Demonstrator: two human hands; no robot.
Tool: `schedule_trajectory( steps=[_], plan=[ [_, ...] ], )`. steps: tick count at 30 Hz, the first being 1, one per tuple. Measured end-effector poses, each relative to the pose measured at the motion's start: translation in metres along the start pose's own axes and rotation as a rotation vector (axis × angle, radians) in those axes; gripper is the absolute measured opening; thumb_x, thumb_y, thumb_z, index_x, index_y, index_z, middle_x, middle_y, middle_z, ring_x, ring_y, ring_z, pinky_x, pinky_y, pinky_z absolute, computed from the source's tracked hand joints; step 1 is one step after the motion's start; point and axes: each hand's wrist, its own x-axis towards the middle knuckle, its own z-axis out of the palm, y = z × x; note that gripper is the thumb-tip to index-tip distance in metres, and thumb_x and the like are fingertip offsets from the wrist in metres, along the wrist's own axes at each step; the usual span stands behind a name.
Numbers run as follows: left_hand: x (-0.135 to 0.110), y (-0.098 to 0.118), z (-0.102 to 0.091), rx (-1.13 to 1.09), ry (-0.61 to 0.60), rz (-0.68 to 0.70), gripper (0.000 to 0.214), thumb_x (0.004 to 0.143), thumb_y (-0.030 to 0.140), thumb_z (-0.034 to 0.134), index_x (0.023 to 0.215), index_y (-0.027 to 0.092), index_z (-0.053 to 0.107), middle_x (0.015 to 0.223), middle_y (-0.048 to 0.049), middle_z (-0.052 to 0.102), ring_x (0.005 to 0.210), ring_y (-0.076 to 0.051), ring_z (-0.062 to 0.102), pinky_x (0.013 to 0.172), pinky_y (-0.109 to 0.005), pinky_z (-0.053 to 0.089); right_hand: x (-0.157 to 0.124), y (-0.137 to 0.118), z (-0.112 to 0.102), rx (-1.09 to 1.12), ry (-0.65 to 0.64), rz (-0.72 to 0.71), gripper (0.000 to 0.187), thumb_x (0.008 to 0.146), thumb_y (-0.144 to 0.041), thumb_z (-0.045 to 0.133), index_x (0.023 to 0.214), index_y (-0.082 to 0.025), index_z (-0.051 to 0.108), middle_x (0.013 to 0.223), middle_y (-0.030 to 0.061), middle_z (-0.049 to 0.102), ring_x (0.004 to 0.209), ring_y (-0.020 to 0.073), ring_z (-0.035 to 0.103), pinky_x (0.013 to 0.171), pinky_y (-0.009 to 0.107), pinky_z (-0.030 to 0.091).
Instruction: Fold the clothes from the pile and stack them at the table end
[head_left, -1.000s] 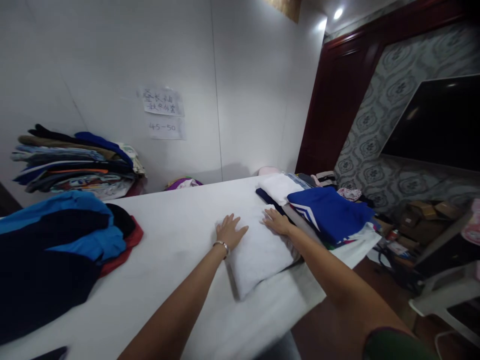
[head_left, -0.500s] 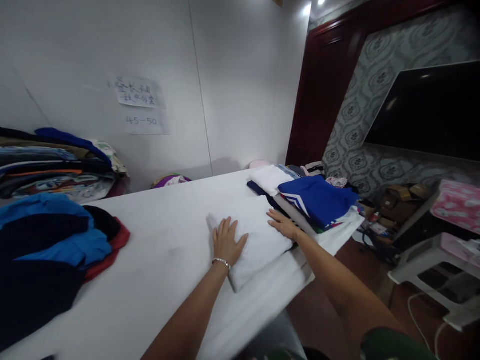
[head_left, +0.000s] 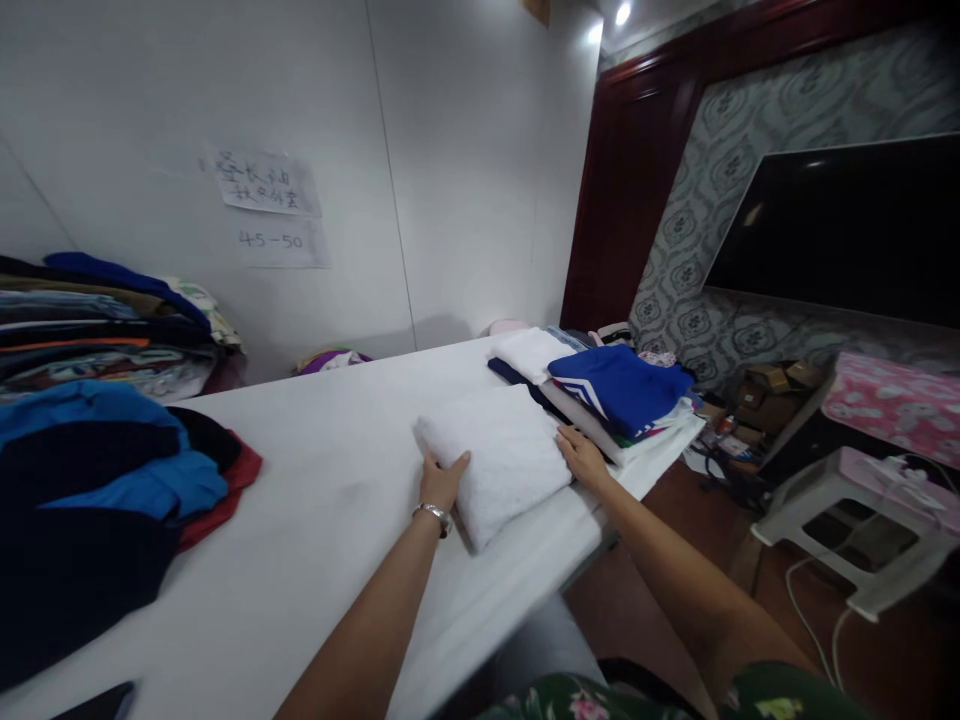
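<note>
A folded white garment (head_left: 506, 465), thick and soft-looking, lies on the white tabletop (head_left: 322, 560) in front of me. My left hand (head_left: 442, 485) grips its left edge, thumb on top and the other fingers tucked out of sight at the side or beneath. At the opposite edge, my right hand (head_left: 583, 460) holds the garment's right side, its fingers bent along the border. Just behind my right hand is a stack of folded clothes, topped by a blue garment (head_left: 622, 385) with white stripes and a folded white piece (head_left: 532, 352).
A loose heap of blue and black clothing (head_left: 112, 460) with a red piece (head_left: 244, 490) covers the table's left side. Behind it rises a tall clothes pile (head_left: 97, 320). A dark flat object (head_left: 97, 703) lies at the near left. A plastic stool (head_left: 847, 510) stands to the right.
Both hands have gone from lying flat on top of the white garment to gripping its left and right edges. The view has shifted slightly to the right.
</note>
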Motion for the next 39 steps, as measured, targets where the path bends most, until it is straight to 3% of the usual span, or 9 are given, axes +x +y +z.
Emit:
schedule_trajectory(
  steps=[3, 11, 16, 21, 25, 29, 32, 35, 39],
  plan=[
    [-0.005, 0.008, -0.001, -0.181, -0.065, -0.135, 0.072, 0.077, 0.055, 0.057, 0.131, 0.013, 0.035, 0.132, -0.0161, 0.054, 0.115, -0.021, 0.057, 0.092, -0.031, 0.050, -0.001, 0.001, 0.005, -0.042, 0.004, 0.006, 0.052, 0.093, -0.047, 0.031, 0.130, -0.019, 0.054, 0.137, 0.0030, 0.051, 0.130, 0.0190, 0.042, 0.110, 0.032, 0.029],
    [-0.011, 0.020, -0.001, -0.359, 0.008, -0.134, 0.071, 0.070, 0.030, 0.070, 0.130, 0.017, 0.035, 0.131, -0.0132, 0.055, 0.112, -0.021, 0.059, 0.092, -0.033, 0.050, 0.000, -0.015, 0.006, -0.121, -0.019, 0.040, 0.051, 0.092, -0.044, 0.032, 0.132, -0.018, 0.052, 0.138, 0.0048, 0.049, 0.129, 0.0186, 0.042, 0.108, 0.030, 0.030],
    [0.008, 0.016, -0.052, -0.340, 0.069, -0.163, 0.081, 0.061, 0.026, 0.075, 0.133, 0.017, 0.039, 0.131, -0.0131, 0.056, 0.117, -0.026, 0.055, 0.097, -0.037, 0.047, -0.024, -0.045, 0.017, -0.112, -0.083, 0.008, 0.055, 0.091, -0.049, 0.033, 0.132, -0.016, 0.051, 0.136, 0.0089, 0.051, 0.124, 0.0218, 0.047, 0.103, 0.030, 0.036],
    [0.002, -0.023, -0.118, -0.422, 0.020, -0.267, 0.087, 0.053, 0.029, 0.079, 0.132, 0.017, 0.043, 0.118, -0.0141, 0.063, 0.099, -0.031, 0.064, 0.080, -0.043, 0.055, -0.069, -0.083, 0.037, -0.098, -0.165, -0.224, 0.060, 0.091, -0.053, 0.036, 0.137, -0.015, 0.045, 0.141, 0.0129, 0.044, 0.130, 0.0243, 0.040, 0.107, 0.033, 0.031],
    [-0.018, -0.048, -0.129, -0.546, -0.118, -0.299, 0.081, 0.054, 0.032, 0.077, 0.127, 0.015, 0.047, 0.103, -0.0119, 0.069, 0.080, -0.026, 0.068, 0.068, -0.038, 0.057, -0.085, -0.093, 0.035, -0.133, -0.198, -0.277, 0.059, 0.092, -0.052, 0.036, 0.139, -0.016, 0.041, 0.144, 0.0145, 0.039, 0.131, 0.0265, 0.038, 0.106, 0.038, 0.032],
    [-0.024, -0.050, -0.122, -0.441, -0.053, -0.279, 0.081, 0.059, 0.038, 0.074, 0.130, 0.014, 0.045, 0.110, -0.0134, 0.066, 0.087, -0.027, 0.067, 0.071, -0.037, 0.057, -0.076, -0.096, 0.022, -0.185, -0.244, -0.296, 0.058, 0.091, -0.053, 0.039, 0.139, -0.020, 0.041, 0.144, 0.0143, 0.039, 0.131, 0.0288, 0.037, 0.104, 0.044, 0.034],
    [-0.024, -0.046, -0.122, -0.277, 0.009, -0.283, 0.088, 0.060, 0.044, 0.073, 0.136, 0.014, 0.039, 0.125, -0.0165, 0.058, 0.105, -0.032, 0.062, 0.084, -0.043, 0.054, -0.061, -0.113, 0.018, -0.218, -0.190, -0.342, 0.060, 0.089, -0.055, 0.043, 0.141, -0.023, 0.038, 0.151, 0.0126, 0.028, 0.138, 0.0314, 0.025, 0.107, 0.050, 0.028],
    [-0.027, -0.042, -0.122, -0.169, 0.038, -0.285, 0.098, 0.062, 0.048, 0.072, 0.142, 0.012, 0.028, 0.138, -0.0185, 0.047, 0.120, -0.034, 0.051, 0.098, -0.045, 0.045, -0.040, -0.148, 0.026, -0.162, -0.209, -0.472, 0.064, 0.089, -0.056, 0.042, 0.143, -0.022, 0.034, 0.153, 0.0123, 0.022, 0.141, 0.0288, 0.017, 0.110, 0.048, 0.023],
    [-0.033, -0.041, -0.121, -0.173, 0.018, -0.262, 0.110, 0.060, 0.052, 0.074, 0.146, 0.013, 0.017, 0.144, -0.0193, 0.039, 0.124, -0.033, 0.048, 0.099, -0.043, 0.045, -0.001, -0.203, 0.053, -0.112, -0.322, -0.616, 0.065, 0.089, -0.062, 0.036, 0.142, -0.026, 0.033, 0.155, 0.0106, 0.017, 0.142, 0.0291, 0.012, 0.110, 0.053, 0.020]
  ],
)
